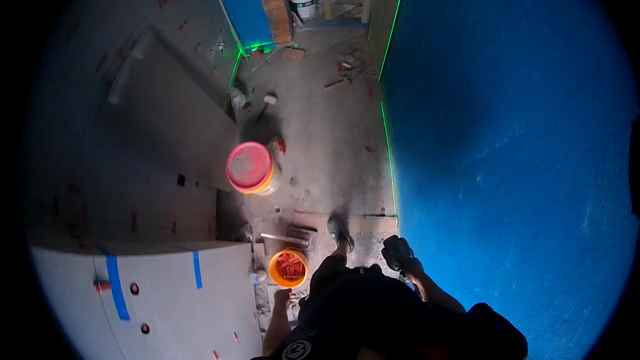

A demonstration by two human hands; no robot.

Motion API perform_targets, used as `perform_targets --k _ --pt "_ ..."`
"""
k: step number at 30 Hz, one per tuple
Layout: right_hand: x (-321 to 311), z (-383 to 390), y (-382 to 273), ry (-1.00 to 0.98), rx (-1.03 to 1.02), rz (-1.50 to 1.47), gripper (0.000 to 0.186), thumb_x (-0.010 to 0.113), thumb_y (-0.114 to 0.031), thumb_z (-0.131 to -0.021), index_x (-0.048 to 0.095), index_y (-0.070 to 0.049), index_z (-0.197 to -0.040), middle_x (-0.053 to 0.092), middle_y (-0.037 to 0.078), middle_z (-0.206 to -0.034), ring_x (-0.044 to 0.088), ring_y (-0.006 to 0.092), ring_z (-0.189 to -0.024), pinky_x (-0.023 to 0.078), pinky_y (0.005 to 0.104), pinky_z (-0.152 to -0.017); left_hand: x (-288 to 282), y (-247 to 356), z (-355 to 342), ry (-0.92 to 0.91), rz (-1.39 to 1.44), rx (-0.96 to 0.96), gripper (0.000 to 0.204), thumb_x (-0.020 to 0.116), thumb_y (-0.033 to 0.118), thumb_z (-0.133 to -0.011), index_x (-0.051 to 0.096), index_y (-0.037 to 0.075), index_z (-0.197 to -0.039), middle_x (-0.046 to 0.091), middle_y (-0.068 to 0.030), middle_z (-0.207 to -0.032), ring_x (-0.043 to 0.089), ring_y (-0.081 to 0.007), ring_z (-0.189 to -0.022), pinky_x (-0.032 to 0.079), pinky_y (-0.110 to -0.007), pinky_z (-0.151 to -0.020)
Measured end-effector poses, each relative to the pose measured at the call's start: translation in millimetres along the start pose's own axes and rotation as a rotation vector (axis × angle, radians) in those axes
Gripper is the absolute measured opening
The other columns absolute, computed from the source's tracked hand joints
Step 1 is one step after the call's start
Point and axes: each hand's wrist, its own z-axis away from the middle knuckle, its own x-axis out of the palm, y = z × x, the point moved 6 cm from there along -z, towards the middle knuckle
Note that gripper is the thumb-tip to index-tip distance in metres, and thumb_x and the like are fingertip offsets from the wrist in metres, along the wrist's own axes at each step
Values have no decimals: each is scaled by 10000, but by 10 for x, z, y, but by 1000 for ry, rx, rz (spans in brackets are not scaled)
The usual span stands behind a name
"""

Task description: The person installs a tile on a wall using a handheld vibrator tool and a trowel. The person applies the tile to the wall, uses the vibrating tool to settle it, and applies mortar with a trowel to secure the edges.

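Note:
My right hand (413, 269) is closed on a dark, bulky hand-held tool (397, 253) beside the blue wall; its exact kind is lost in shadow. Low on the left, my left hand (285, 297) hangs just below an orange bucket (273, 268), apart from it. Its fingers look curled, and whatever they may hold is too small to make out. Inside the bucket lie many small red-orange pieces (291, 266), perhaps tile-levelling wedges. A flat trowel-like tool (285, 238) rests on the floor just beyond the bucket.
A larger bucket with a red lid (249, 165) stands ahead on the left. Farther off lie a white-headed mallet (270, 99) and rubble (347, 67). Large tiles (180, 300) line the left. Green laser lines edge the blue wall (507, 147). A doorway holds a white bucket (305, 5).

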Motion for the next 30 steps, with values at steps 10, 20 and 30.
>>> perform_targets --k 10,20,30 --pt "-1185 105 -2939 302 -428 -365 547 580 -575 -855 608 -50 -705 534 31 -531 500 119 -453 387 302 -437 2085 4386 -273 137 -971 903 267 678 278 -834 666 29 -930 669 -107 -816 641 -210 -731 507 -324 -688" --pt "-1999 -92 -5940 301 -648 -184 656 541 -627 -857 659 18 -880 641 156 -665 641 249 -610 495 381 -604 2582 6047 -31 243 -692 674 197 582 178 -878 601 47 -1024 644 -77 -840 626 -200 -758 498 -331 -620" --pt "-2458 -810 -7791 270 -608 -29 630 576 -615 -838 679 3 -913 642 186 -683 641 295 -640 474 426 -620 2278 5637 -364 215 -258 128 178 555 264 -878 591 95 -919 593 -63 -720 558 -195 -561 446 -323 -487"
